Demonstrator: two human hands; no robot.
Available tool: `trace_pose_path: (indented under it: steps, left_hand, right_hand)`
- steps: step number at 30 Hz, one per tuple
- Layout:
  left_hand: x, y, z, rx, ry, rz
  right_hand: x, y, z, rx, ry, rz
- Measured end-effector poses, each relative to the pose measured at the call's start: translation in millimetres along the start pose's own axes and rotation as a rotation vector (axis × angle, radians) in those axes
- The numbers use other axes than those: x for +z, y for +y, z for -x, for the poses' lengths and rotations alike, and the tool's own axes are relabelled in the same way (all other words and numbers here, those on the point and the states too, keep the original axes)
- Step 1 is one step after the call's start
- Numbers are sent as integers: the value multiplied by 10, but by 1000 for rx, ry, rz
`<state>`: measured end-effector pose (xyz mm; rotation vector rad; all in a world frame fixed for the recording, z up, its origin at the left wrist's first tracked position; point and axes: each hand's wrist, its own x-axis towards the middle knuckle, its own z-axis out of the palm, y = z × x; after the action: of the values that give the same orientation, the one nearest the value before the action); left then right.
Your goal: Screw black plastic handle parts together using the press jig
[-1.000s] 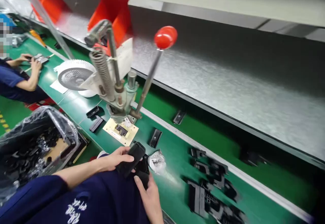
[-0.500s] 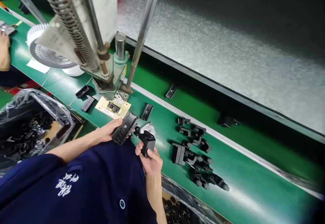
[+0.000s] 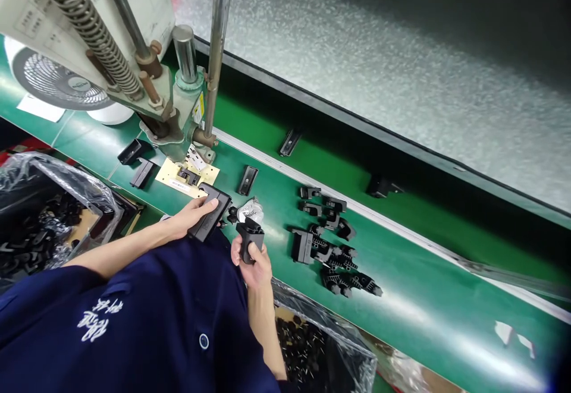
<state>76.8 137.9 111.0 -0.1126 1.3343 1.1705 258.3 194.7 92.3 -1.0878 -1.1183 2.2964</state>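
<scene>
My left hand (image 3: 193, 215) is closed on a flat black plastic cover (image 3: 209, 211) at the near edge of the green belt (image 3: 414, 304). My right hand (image 3: 250, 260) grips a smaller black plastic part (image 3: 250, 238) upright, just right of the cover. Between and behind the two lies a small clear bag (image 3: 250, 207) of bits. A hand press (image 3: 172, 104) with a spring and a long lever stands beyond my left hand, over a yellow fixture plate (image 3: 186, 176).
Several black plastic parts (image 3: 332, 250) lie piled on the belt to the right. More single black pieces (image 3: 247, 179) lie near the press. Plastic-lined bins of black parts sit at my left (image 3: 49, 214) and under my right arm (image 3: 321, 351). A white fan (image 3: 57, 81) stands far left.
The view has swung down and right, so the lever's red knob and the co-worker at far left are out of view. My hands came apart; the right one lifted the small part upright.
</scene>
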Motion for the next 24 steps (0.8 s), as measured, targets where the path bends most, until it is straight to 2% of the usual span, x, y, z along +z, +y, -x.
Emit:
trace_pose_path:
  steps: [2, 4, 6, 8, 11, 15, 24]
  left_hand:
    - [8, 8, 6, -35, 32, -1]
    - [19, 7, 14, -41, 40, -34]
    - [33, -5, 27, -14, 25, -77]
    - [47, -21, 41, 35, -7, -121]
    - [58, -39, 54, 124, -42, -217]
    - [52, -16, 56, 120, -32, -326]
    - [107, 60, 82, -242, 2, -141]
  right_hand:
    - [-20, -74, -12, -73, 70, 251]
    - [-22, -170, -33, -196, 92, 641]
    - [1, -262, -65, -330, 53, 1052]
    - [45, -335, -109, -407, -19, 1328]
    - [136, -406, -178, -401, -124, 1654]
    - [266, -480, -230, -301, -290, 1918]
    - [402, -696, -253, -327, -540, 2113]
